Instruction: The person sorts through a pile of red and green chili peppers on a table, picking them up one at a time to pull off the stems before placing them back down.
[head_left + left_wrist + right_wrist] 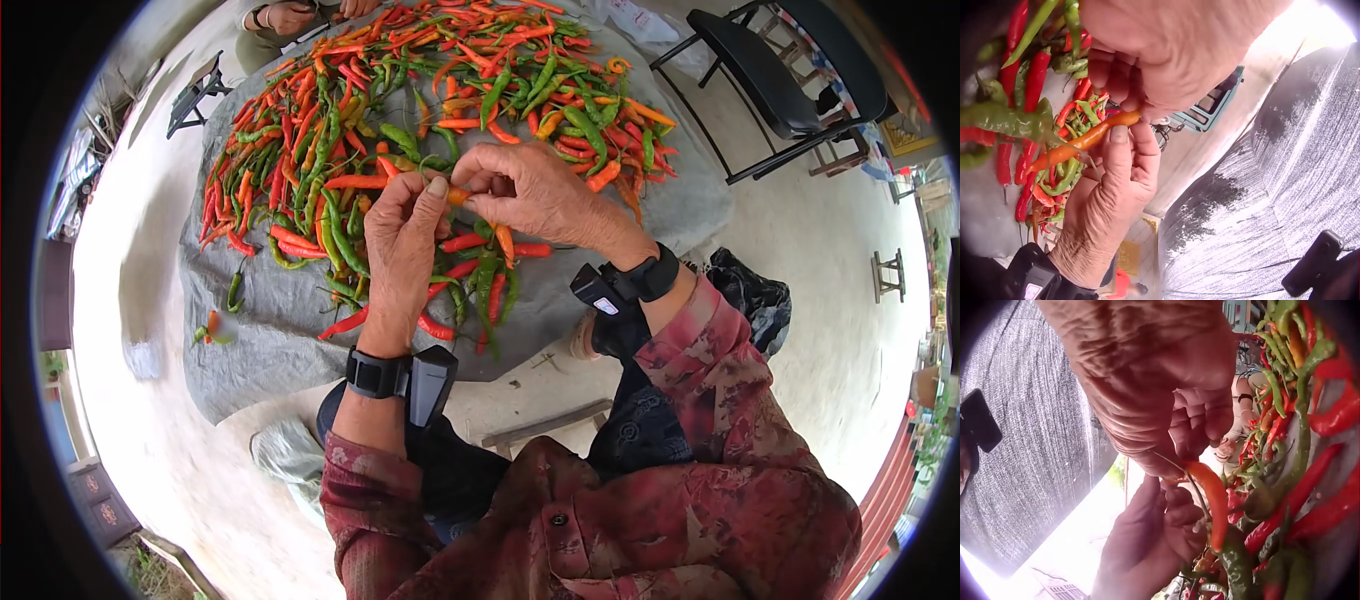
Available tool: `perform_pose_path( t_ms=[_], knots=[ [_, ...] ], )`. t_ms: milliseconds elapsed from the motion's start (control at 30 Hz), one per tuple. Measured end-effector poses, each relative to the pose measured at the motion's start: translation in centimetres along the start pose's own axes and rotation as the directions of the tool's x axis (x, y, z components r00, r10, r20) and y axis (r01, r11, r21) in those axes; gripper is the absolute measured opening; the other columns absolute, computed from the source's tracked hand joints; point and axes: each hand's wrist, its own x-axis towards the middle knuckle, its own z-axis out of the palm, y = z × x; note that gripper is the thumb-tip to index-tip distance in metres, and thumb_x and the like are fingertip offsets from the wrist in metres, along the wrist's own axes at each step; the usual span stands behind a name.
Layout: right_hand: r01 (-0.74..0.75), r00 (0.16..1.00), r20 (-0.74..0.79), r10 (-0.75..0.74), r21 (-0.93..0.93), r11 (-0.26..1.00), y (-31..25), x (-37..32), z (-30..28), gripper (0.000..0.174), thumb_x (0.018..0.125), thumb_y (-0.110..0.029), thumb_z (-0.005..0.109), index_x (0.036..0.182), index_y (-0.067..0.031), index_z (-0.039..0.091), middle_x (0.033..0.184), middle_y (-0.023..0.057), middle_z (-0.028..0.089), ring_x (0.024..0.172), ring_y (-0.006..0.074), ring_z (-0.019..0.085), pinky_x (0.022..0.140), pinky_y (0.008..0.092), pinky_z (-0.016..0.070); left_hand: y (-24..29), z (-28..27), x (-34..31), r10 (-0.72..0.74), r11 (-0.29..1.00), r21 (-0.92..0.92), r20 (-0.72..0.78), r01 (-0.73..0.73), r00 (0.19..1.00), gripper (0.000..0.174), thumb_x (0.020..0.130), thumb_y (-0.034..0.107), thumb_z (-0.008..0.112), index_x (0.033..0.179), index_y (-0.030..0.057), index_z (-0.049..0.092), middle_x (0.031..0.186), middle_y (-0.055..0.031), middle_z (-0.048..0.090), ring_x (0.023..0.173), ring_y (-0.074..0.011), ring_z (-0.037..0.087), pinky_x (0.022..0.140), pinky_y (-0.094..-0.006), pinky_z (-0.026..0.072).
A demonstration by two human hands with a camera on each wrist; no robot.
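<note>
Both hands meet over the near part of a wide heap of red, orange and green chili peppers (340, 215). Between them is an orange chili pepper (1085, 139). My left hand (400, 240) pinches it at one end, its fingertips close against the right hand's in the left wrist view. With thumb and fingers, my right hand (550, 195) holds the same pepper along its body. The orange pepper (1213, 497) curves down from the fingers in the right wrist view, a thin stem beside it. Several red and green peppers lie right under the hands.
The heap lies on a grey sheet (265, 345). Another person's hands (290, 18) are at its far left edge. A black chair (770, 85) stands at the far right, a black plastic bag (750, 300) near my right arm. A pale bag (285, 450) lies at the lower left.
</note>
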Motion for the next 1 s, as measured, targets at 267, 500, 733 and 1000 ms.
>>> perform_pose_path(
  t_ms=[267,500,733,1000],
  knots=[
    [-0.258,0.921,0.278,0.272,-0.088,0.962,1.8,-0.4,-3.4,0.029,0.08,-0.03,0.059,0.079,-0.0014,0.058,0.069,0.015,0.057,0.062,0.0308,0.056,0.055,0.0405,0.0408,-0.1,1.3,0.1,0.05,0.994,-0.098,-0.048,-0.055,0.998,0.013,0.089,0.017,0.058,0.091,0.0041,0.059,0.071,0.0023,0.055,0.061,-0.0037,0.047,0.056,-0.0186,0.0403],
    [-0.126,0.863,-0.323,0.389,0.607,0.785,4.9,0.5,-6.0,0.025,0.089,-0.024,0.056,0.095,0.0004,0.061,0.075,-0.0007,0.059,0.066,0.006,0.053,0.055,0.0228,0.0448,-0.1,0.5,0.6,0.007,0.99,-0.138,-0.11,-0.022,0.994,0.013,0.09,0.018,0.057,0.09,0.0045,0.058,0.072,0.002,0.055,0.061,-0.0043,0.047,0.057,-0.0189,0.0401],
    [-0.18,0.962,-0.214,0.169,-0.031,0.983,5.7,0.6,-3.3,0.02,0.081,-0.015,0.06,0.098,-0.0053,0.063,0.083,0.0066,0.062,0.072,0.0181,0.06,0.064,0.0313,0.0484,0.3,0.8,0.1,0.009,1.0,-0.015,-0.04,-0.01,0.999,0.012,0.089,0.016,0.057,0.09,0.0037,0.057,0.071,0.0017,0.054,0.062,-0.004,0.046,0.058,-0.0183,0.0395],
    [0.237,0.934,0.356,-0.022,-0.574,0.784,4.9,-0.2,0.2,0.024,0.078,-0.004,0.058,0.1,-0.0094,0.058,0.097,0.0037,0.057,0.095,0.0246,0.051,0.082,0.0368,0.0412,0.5,-0.1,0.1,-0.03,0.991,-0.132,-0.059,0.022,0.998,0.013,0.09,0.016,0.056,0.089,0.0039,0.058,0.071,0.0024,0.054,0.062,-0.004,0.046,0.058,-0.0181,0.0393]
  ],
)
